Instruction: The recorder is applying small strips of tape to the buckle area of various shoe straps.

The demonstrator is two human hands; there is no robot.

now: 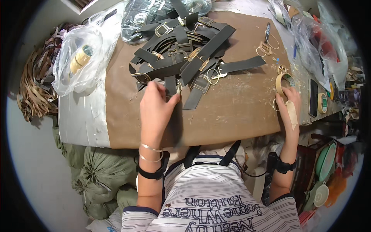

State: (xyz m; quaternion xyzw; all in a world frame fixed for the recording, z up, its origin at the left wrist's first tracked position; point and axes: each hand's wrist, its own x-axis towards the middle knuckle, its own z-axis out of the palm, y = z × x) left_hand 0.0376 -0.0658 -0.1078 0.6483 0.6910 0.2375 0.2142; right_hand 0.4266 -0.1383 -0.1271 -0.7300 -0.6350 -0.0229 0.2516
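My left hand [158, 102] is closed at the near side of a pile of dark belts [179, 54] with metal buckles. Its thumb and fingers pinch a dark belt [176, 120] at the buckle end, and the strap hangs toward the table's near edge. At the right side, my right hand [289, 102] has its fingers curled on a roll of masking tape [279, 83]. A pale strip of tape [292, 115] is stuck along the back of that hand. A belt with rings [243, 65] extends right from the pile.
A brown sheet [232, 120] covers much of the table. A clear bag with tape rolls [63, 81] sits left; leather strips [33, 77] hang beyond it. On the right are a phone [313, 96], another tape roll [322, 103], loose buckles [264, 49] and plastic bags [315, 42].
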